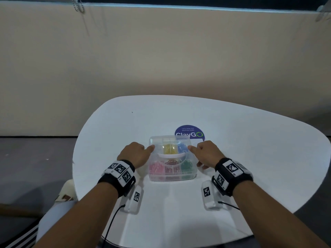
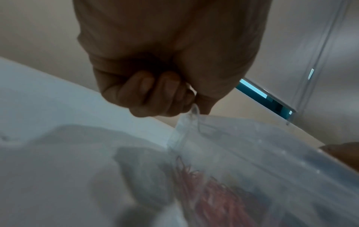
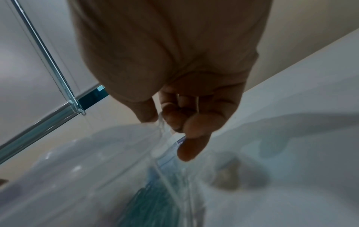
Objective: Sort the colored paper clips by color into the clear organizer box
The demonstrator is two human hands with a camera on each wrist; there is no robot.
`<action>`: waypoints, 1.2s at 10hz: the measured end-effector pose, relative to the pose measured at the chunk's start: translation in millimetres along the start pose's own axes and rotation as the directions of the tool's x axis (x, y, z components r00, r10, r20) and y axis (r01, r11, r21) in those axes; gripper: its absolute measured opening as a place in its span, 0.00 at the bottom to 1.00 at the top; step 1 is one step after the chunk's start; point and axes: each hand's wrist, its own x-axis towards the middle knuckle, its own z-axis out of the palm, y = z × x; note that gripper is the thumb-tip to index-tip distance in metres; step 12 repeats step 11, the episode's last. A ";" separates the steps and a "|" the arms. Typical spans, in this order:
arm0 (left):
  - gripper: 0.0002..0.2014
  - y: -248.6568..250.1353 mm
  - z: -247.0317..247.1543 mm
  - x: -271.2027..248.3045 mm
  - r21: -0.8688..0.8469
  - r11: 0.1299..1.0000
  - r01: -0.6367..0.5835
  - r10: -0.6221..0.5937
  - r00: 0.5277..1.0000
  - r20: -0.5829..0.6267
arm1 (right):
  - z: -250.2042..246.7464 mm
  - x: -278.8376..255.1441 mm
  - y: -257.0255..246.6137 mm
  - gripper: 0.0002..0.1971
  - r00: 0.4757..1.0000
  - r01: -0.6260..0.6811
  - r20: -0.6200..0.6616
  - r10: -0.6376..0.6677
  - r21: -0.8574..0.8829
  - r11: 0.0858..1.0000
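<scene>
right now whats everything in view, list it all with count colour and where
organizer box: one, clear, lid on, table centre between both hands
paper clips: pink front left, red front middle, green front right, yellow and blue behind; counts unclear
sticker: one, round, dark blue, behind the box
table: one, white
marker blocks: two, white, left and right near the wrists
left hand: pinches the lid's left edge
right hand: fingers at the lid's right edge

The right hand [image 3: 174, 107] pinches the clear organizer box's [image 3: 97, 161] edge above green paper clips [image 3: 153, 199].
</scene>
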 end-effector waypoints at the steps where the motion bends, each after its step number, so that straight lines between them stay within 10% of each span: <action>1: 0.28 1.2 4.0 0.2 -0.031 0.998 -0.046 0.046 0.999 0.002 | 5.1 -1.6 4.3 0.24 0.999 0.028 -0.038 -0.029 -0.034 0.999; 8: 0.38 5.1 -4.7 -45.1 -0.128 0.988 0.088 -0.073 0.990 0.118 | 0.7 -50.6 2.1 0.37 0.994 0.019 -0.105 -0.039 -0.184 0.983; 12: 0.33 -20.6 18.6 -85.4 -0.317 0.947 0.056 -0.054 0.998 0.017 | 5.6 -93.7 36.6 0.32 0.995 0.057 0.089 -0.049 -0.089 0.994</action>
